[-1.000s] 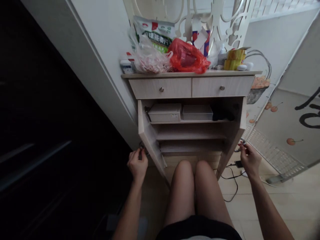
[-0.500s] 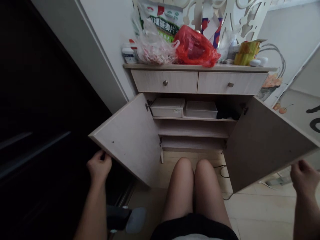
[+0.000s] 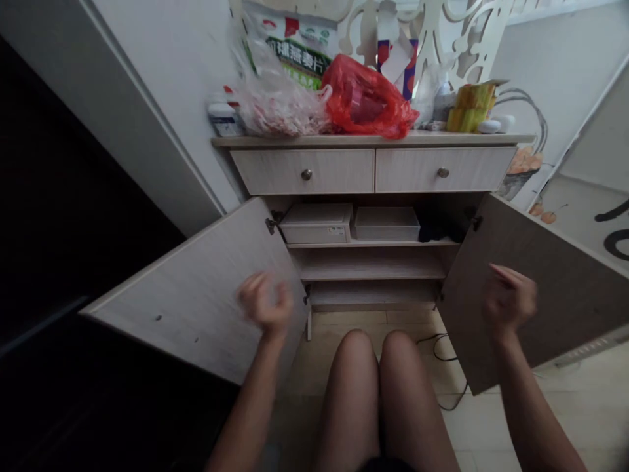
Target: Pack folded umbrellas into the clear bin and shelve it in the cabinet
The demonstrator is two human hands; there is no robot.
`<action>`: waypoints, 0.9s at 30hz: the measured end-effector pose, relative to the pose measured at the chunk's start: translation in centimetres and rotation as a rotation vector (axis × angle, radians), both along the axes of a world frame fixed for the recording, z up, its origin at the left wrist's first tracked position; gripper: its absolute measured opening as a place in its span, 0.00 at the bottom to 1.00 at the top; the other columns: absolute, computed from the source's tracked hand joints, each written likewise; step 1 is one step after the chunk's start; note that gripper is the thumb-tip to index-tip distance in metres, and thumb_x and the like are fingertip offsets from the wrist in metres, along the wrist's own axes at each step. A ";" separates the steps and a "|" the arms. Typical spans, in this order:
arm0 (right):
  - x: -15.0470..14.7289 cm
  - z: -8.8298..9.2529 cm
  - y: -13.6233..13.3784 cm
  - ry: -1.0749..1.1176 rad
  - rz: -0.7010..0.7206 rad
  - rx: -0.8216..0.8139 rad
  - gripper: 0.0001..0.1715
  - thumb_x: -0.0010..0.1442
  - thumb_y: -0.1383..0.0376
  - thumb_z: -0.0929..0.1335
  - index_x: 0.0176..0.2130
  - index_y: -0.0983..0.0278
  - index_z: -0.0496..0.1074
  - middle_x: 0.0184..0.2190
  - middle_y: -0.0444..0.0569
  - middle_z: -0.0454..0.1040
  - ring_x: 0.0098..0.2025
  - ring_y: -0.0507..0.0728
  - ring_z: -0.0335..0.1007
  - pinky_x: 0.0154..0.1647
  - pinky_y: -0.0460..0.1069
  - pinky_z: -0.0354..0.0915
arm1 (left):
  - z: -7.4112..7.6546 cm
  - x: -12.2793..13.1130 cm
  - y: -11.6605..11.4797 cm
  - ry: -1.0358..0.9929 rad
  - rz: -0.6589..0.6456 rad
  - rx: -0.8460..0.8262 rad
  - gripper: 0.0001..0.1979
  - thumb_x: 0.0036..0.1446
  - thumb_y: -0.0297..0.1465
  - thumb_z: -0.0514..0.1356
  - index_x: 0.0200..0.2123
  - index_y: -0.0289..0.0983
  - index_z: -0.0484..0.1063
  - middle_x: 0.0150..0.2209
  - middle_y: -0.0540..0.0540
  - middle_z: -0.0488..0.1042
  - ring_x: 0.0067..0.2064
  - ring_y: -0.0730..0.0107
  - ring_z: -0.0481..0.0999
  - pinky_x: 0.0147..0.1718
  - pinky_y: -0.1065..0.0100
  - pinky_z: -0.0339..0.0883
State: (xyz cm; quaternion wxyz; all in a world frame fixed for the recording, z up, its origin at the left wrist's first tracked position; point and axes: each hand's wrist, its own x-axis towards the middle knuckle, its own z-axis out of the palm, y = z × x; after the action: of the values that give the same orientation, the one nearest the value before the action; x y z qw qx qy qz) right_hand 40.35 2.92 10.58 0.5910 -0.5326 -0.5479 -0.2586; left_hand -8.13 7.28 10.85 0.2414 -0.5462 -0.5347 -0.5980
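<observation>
The left hand [image 3: 265, 303] is in front of the inner face of the left door [image 3: 191, 295], its fingers half curled with a gap to the thumb and nothing visible in them. The right hand [image 3: 510, 303] is before the inner face of the right door [image 3: 555, 288]; its fingers are curled and no thing shows there, but (with the blur) how far they close I cannot tell. Whether either hand touches its door is unclear.

Both doors stand wide on their hinges [image 3: 270, 226], apparently so that the inside of the cabinet can be reached, and the 2 knees [image 3: 356, 347] fit between them. On the upper shelf [image 3: 378, 243], the white box [image 3: 314, 233] and the clear bin [image 3: 388, 229] sit side by side, probably because both are low enough for the space under the 2 drawers [image 3: 275, 168]. A dark item lies to their right.

Above, a red bag [image 3: 366, 98] rests on the tabletop [image 3: 457, 139], and a printed packet stands behind it, likely propped to stay upright.
</observation>
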 end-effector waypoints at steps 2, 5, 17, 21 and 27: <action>-3.7 1.6 5.9 -0.138 0.136 -0.130 0.14 0.69 0.60 0.63 0.47 0.63 0.74 0.44 0.53 0.77 0.45 0.58 0.70 0.50 0.53 0.63 | 1.5 5.6 5.9 0.252 -0.235 -0.155 0.17 0.65 0.40 0.53 0.47 0.36 0.75 0.44 0.36 0.78 0.51 0.54 0.74 0.54 0.51 0.64; -6.9 3.1 14.4 -0.287 0.183 -0.586 0.15 0.69 0.67 0.62 0.52 0.68 0.72 0.52 0.56 0.74 0.48 0.57 0.67 0.51 0.52 0.61 | 3.4 12.2 14.0 0.587 -0.396 -0.494 0.14 0.65 0.31 0.53 0.48 0.36 0.76 0.47 0.37 0.78 0.53 0.57 0.72 0.54 0.56 0.61; -6.1 3.1 22.6 -0.482 0.024 -0.867 0.14 0.70 0.68 0.63 0.41 0.70 0.77 0.40 0.56 0.75 0.41 0.56 0.65 0.38 0.47 0.58 | 3.4 15.7 22.5 0.832 -0.267 -0.760 0.15 0.61 0.20 0.52 0.37 0.33 0.79 0.39 0.35 0.79 0.49 0.54 0.71 0.49 0.56 0.58; -5.5 3.0 18.6 -0.572 0.075 -0.774 0.17 0.72 0.64 0.61 0.43 0.69 0.77 0.40 0.56 0.75 0.43 0.58 0.63 0.42 0.49 0.57 | 2.7 13.3 18.4 0.789 -0.319 -0.643 0.15 0.64 0.24 0.51 0.41 0.35 0.79 0.40 0.37 0.79 0.48 0.54 0.70 0.47 0.56 0.59; -5.6 -0.8 7.4 -0.682 0.230 -0.526 0.14 0.71 0.65 0.62 0.37 0.64 0.75 0.33 0.51 0.74 0.37 0.57 0.62 0.40 0.49 0.56 | -0.2 9.0 6.2 0.744 -0.452 -0.433 0.13 0.63 0.24 0.53 0.40 0.37 0.78 0.34 0.41 0.78 0.41 0.58 0.71 0.41 0.58 0.63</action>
State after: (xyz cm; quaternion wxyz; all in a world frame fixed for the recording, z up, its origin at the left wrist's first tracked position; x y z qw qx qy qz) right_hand 34.70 10.32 9.74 0.2459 -0.4847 -0.8143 -0.2036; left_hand 0.90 13.51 10.67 0.1608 -0.8631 -0.3923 -0.2746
